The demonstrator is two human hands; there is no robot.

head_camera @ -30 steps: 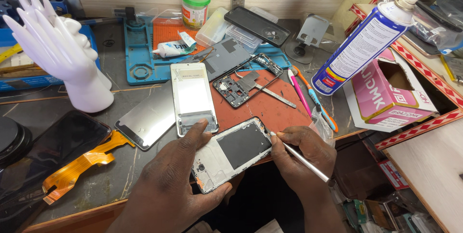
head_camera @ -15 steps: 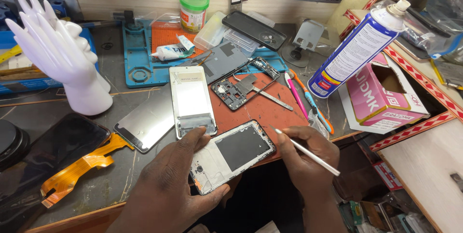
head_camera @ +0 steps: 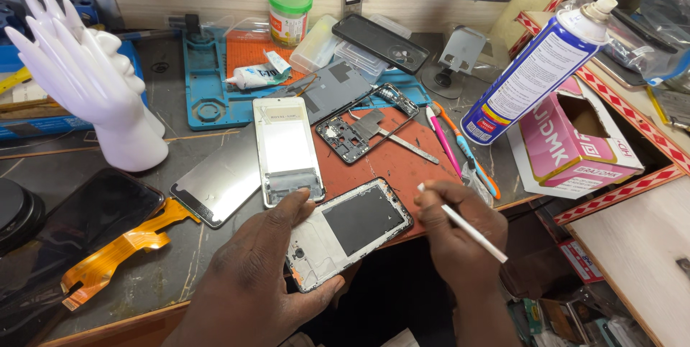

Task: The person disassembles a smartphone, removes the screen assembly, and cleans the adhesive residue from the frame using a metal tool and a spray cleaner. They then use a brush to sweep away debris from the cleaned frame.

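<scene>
Holding the opened phone (head_camera: 346, 230) at the table's near edge, our left hand (head_camera: 262, 275) fingers clamp its frame; our right hand (head_camera: 456, 236) pinches a white stick (head_camera: 463, 223). Back already off, internals still exposed.

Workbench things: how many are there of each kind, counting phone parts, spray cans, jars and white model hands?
Phone parts: 5 (frame in the left hand, silver frame, grey panel, black frame, black cover)
Spray can: 1
Jar: 1
White model hand: 1
Total: 8
</scene>
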